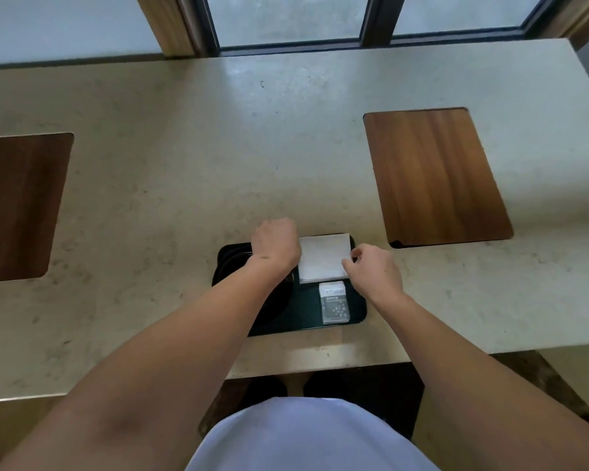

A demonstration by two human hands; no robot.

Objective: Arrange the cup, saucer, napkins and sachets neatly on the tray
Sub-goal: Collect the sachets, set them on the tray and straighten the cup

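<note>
Napkins [323,260] at the tray's [303,312] one o'clock are pinched by the right hand [374,271] for squaring; the left hand's [275,244] grip cannot be told.

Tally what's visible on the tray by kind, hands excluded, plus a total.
Napkin stack: 1, white, far right of the dark tray
Sachet pile: 1, near right, below the napkins
Saucer: 1, dark, left side, mostly hidden under the left hand
Cup: 0 visible; may be hidden by the left hand
Total: 3
The right hand pinches the napkins' right edge.
</note>
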